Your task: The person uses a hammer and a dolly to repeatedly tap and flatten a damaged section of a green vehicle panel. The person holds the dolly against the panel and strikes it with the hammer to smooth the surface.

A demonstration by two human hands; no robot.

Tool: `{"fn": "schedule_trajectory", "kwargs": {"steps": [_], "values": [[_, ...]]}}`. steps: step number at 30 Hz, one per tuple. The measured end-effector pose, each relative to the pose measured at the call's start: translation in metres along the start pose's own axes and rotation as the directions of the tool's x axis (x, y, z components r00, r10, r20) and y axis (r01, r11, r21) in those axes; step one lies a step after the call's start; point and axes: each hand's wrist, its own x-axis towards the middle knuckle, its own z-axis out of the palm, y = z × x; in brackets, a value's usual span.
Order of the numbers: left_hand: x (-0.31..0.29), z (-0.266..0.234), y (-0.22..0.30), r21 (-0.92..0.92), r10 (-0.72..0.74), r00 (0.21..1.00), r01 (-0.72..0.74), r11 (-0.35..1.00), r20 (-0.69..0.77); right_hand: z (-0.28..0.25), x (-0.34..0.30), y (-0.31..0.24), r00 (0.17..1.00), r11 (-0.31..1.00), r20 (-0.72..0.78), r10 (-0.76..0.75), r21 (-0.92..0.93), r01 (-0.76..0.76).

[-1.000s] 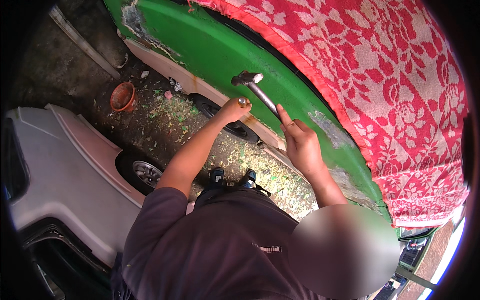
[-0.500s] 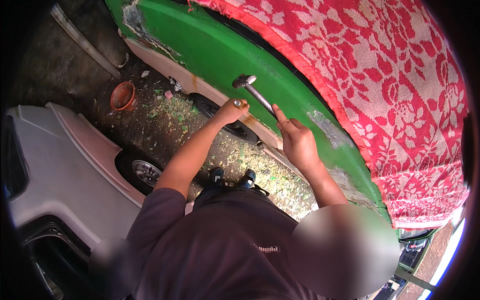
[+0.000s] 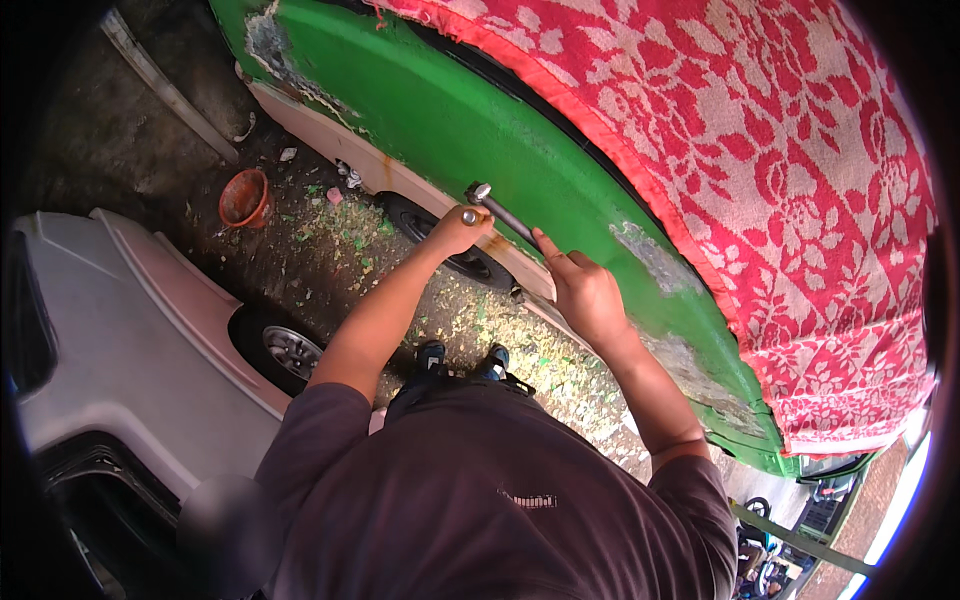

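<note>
In my left hand (image 3: 455, 235), the fingers are wrapped round a short tool, probably a chisel (image 3: 469, 217), with a round metal butt end and a yellowish handle. Its far end is hidden by the hand, held close to the lower edge of the vehicle's green side panel (image 3: 450, 130). My right hand (image 3: 590, 300) grips a hammer (image 3: 515, 225) by its metal shaft, index finger stretched along it. The hammer's head is just beyond the chisel's butt; whether they touch I cannot tell.
A red floral cloth (image 3: 760, 200) covers the vehicle's upper part. Bare, flaking patches (image 3: 655, 258) mark the green panel. On the littered ground stand an orange bucket (image 3: 245, 198) and a wheel (image 3: 480, 265). A grey-and-pink vehicle (image 3: 140, 330) stands close on the left.
The hammer has come down and slightly left, its head now nearer my left hand. My right hand has shifted a little the same way. My left hand has moved slightly left.
</note>
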Motion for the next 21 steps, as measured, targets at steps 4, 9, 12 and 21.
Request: {"fn": "schedule_trajectory", "kwargs": {"steps": [4, 9, 12, 21], "values": [[0.000, -0.005, 0.025, 0.102, -0.145, 0.984, 0.135, 0.986, 0.102, -0.021, -0.002, -0.017, 0.998, 0.996, -0.024, 0.063, 0.071, -0.062], [-0.007, -0.008, 0.021, 0.050, -0.162, 0.982, 0.158, 0.986, 0.094, 0.016, -0.021, 0.022, 0.991, 0.994, 0.084, 0.108, 0.025, -0.111], [-0.027, -0.004, 0.008, -0.098, -0.005, 1.000, 0.007, 0.995, 0.020, -0.010, -0.027, -0.003, 0.985, 0.955, 0.039, 0.170, 0.241, -0.175], [-0.058, 0.003, -0.014, -0.246, 0.012, 0.998, -0.029, 0.969, -0.067, -0.034, -0.031, -0.002, 0.917, 0.839, 0.055, 0.395, 0.384, -0.384]]}}
